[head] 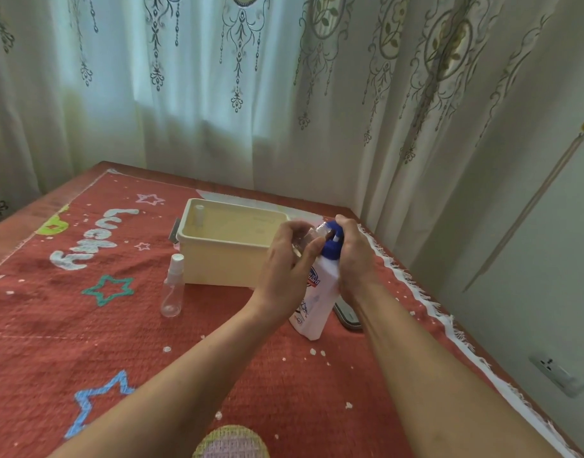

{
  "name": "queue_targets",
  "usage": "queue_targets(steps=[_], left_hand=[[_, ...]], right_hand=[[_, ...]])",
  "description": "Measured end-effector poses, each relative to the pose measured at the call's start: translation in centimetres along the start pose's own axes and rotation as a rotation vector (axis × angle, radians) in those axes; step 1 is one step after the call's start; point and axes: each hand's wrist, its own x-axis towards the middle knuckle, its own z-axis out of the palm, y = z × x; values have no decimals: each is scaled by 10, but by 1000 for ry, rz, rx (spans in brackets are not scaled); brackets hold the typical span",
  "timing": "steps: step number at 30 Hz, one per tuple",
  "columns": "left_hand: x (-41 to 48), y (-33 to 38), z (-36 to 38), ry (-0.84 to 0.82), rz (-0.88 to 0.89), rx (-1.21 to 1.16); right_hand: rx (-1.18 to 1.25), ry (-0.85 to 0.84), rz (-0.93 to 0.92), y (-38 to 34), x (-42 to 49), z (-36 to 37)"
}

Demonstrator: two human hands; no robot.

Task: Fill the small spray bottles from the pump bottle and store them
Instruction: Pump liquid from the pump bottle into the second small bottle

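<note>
Red star-patterned cloth [251, 375] covers the table [26, 211]. Cream tub [224, 262] sits toward the far right corner, clear spray bottle [173, 289] upright just beside it, pump bottle [312, 312] near the right edge.

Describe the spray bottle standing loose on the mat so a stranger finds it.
Find the cream box on the red mat. Beside its near left corner stands a clear spray bottle. It alone is outside the box and unheld.
</note>
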Motion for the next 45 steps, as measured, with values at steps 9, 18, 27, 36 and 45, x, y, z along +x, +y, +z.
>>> queue_targets(steps=[9, 18, 27, 36, 45], left_hand=[[0, 2, 0, -1, -9, 21], [0, 2, -1, -9, -18, 1], [-1, 3, -2, -9, -17, -7], [-2, 3, -1, -17, -27, -10], [-2, 0, -1, -6, -26, -3]], right_hand=[[-6, -27, 5, -1, -2, -1], [20, -15, 16, -1, -6, 2], [12, -7, -8, -1, -5, 3], [18, 21, -3, -3, -4, 2], [13, 16, 11, -2, -3, 2]])
